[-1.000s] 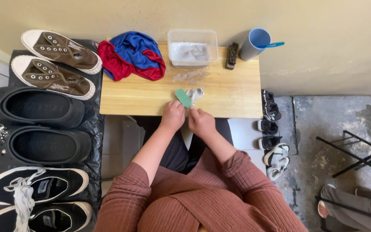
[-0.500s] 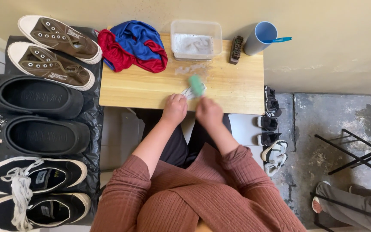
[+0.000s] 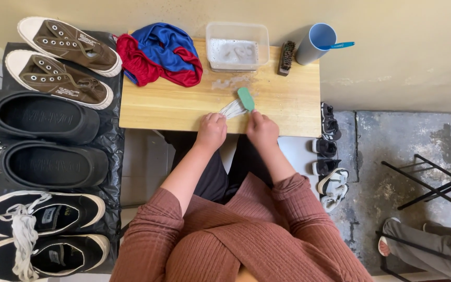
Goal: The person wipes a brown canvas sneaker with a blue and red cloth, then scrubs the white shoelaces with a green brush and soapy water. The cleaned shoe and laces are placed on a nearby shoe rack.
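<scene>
The left hand (image 3: 211, 130) pins the white laces (image 3: 233, 108) on the table (image 3: 173, 104), the right hand's (image 3: 261, 128) grip closed on the green brush (image 3: 246, 98); short, firm strokes should suit.

The brush (image 3: 246, 98) at 12 o'clock is green, over white laces (image 3: 233, 109) on a pale wood table (image 3: 173, 107). At 11 o'clock a cloth (image 3: 162, 54) is red and blue. The tub (image 3: 237, 46) is clear with whitish suds; the cup (image 3: 315, 44) at 1 o'clock is light blue. At 10 o'clock two sneakers (image 3: 61, 57) are brown with white soles; at 9 o'clock the clogs (image 3: 37, 138) are black; at 7 o'clock the shoes (image 3: 37, 235) are black with white laces. The sleeves (image 3: 236, 235) are ribbed rust-brown.
</scene>
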